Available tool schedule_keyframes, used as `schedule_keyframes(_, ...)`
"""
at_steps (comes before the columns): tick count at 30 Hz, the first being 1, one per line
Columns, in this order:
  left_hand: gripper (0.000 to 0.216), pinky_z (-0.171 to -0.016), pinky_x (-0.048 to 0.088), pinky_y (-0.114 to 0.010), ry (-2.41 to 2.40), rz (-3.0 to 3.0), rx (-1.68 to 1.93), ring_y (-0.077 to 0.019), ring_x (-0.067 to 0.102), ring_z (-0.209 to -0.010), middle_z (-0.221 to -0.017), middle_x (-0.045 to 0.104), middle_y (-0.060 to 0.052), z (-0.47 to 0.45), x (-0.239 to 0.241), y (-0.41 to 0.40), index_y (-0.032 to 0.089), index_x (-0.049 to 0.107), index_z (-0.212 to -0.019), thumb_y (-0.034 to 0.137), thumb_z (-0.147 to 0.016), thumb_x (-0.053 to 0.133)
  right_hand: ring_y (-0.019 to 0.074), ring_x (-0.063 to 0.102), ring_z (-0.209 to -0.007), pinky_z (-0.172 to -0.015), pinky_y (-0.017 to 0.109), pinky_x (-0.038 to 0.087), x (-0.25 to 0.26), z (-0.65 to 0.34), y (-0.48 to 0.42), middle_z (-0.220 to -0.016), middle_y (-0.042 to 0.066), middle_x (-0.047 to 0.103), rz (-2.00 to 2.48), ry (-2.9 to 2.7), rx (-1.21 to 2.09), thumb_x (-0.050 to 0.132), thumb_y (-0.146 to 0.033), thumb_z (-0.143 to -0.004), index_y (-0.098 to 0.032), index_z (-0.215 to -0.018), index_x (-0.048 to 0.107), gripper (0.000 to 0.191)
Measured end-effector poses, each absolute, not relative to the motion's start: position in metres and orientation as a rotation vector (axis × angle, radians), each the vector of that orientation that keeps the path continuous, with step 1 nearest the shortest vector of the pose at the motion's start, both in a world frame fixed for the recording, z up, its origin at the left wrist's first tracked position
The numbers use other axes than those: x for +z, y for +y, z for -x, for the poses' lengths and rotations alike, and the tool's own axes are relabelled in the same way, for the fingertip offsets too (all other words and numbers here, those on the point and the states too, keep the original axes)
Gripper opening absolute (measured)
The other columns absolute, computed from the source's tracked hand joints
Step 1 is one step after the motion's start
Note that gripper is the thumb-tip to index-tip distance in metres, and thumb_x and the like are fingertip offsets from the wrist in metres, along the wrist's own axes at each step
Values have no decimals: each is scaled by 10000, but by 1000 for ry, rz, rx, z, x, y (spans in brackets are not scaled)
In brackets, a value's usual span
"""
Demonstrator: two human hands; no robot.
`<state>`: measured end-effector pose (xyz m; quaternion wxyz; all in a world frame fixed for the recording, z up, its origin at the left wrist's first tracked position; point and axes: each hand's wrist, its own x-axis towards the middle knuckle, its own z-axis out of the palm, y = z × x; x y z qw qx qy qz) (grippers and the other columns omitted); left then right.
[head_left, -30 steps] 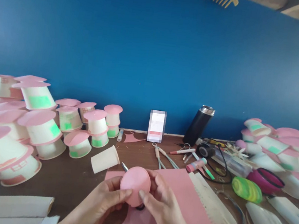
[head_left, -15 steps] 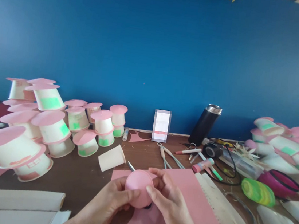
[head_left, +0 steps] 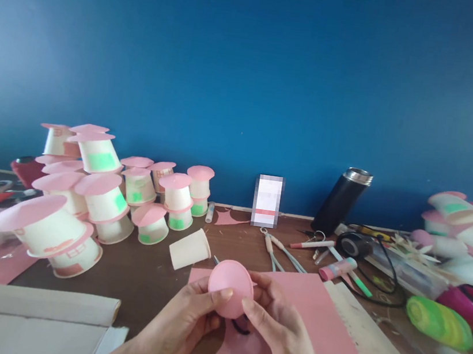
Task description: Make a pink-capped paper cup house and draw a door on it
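Both hands hold a round pink paper circle (head_left: pixel 230 289), its flat face turned toward me. My left hand (head_left: pixel 183 315) pinches its left side, thumb on the face and fingers behind. My right hand (head_left: pixel 277 316) grips the lower right edge with the thumb in front. Under the hands lies a pink paper sheet (head_left: pixel 303 299) with round holes cut from it. A metal tip and a dark loop behind the circle look like scissors (head_left: pixel 240 327), mostly hidden. Just beyond, a plain white paper cup (head_left: pixel 190 249) rests on its side.
Several cups with pink paper tops (head_left: pixel 98 196) are stacked at left, and more cups (head_left: pixel 453 214) are piled at right. Pliers (head_left: pixel 279 251), a marker (head_left: pixel 312 244) and a black bottle (head_left: pixel 341 202) stand or lie at the back. White cardboard (head_left: pixel 26 318) lies front left.
The view has turned slightly left, so everything sits further right. Both hands still hold the pink circle, now slightly higher in view, and more of the dark loop below it shows.
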<state>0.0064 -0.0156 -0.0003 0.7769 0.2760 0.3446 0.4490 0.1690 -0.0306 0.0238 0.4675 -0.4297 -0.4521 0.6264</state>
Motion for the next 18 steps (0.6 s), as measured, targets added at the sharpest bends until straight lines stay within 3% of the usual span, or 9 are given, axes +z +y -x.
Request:
schedule_keyframes(4,283,-738,456,-222,728,-619,950,-136,598,-795,-895,700,-114,-8,-1,-16,99,732,-1005,286,-794,744,208,616,-841,-725,306,480,21,-169,-30,-925,48,691,1058,-1114,1497,693,-452,-815,-200,-1139,601,421)
schedule_keyframes(8,351,-696,435,-197,720,-672,931,-122,589,-775,-966,703,-122,-8,2,-17,106,720,-1074,283,-774,762,210,612,-814,-714,315,479,19,-171,-29,-888,43,681,1077,-1107,1457,662,-455,-837,-194,-1141,604,405)
schedule_keyframes(15,316,-641,403,-216,842,-722,898,-112,552,-677,-864,704,-111,-11,8,-18,98,742,-949,283,-703,814,227,639,-855,-741,315,502,18,-172,-30,-858,22,666,1145,-1139,1430,670,-455,-829,-202,-1163,578,429)
schedule_keyframes(18,282,-621,404,-212,820,-717,885,-108,549,-652,-827,707,-106,-10,4,-17,96,740,-904,277,-702,815,250,643,-977,-791,309,514,17,-172,-32,-980,39,704,1214,-1116,1379,668,-504,-817,-218,-1248,555,529)
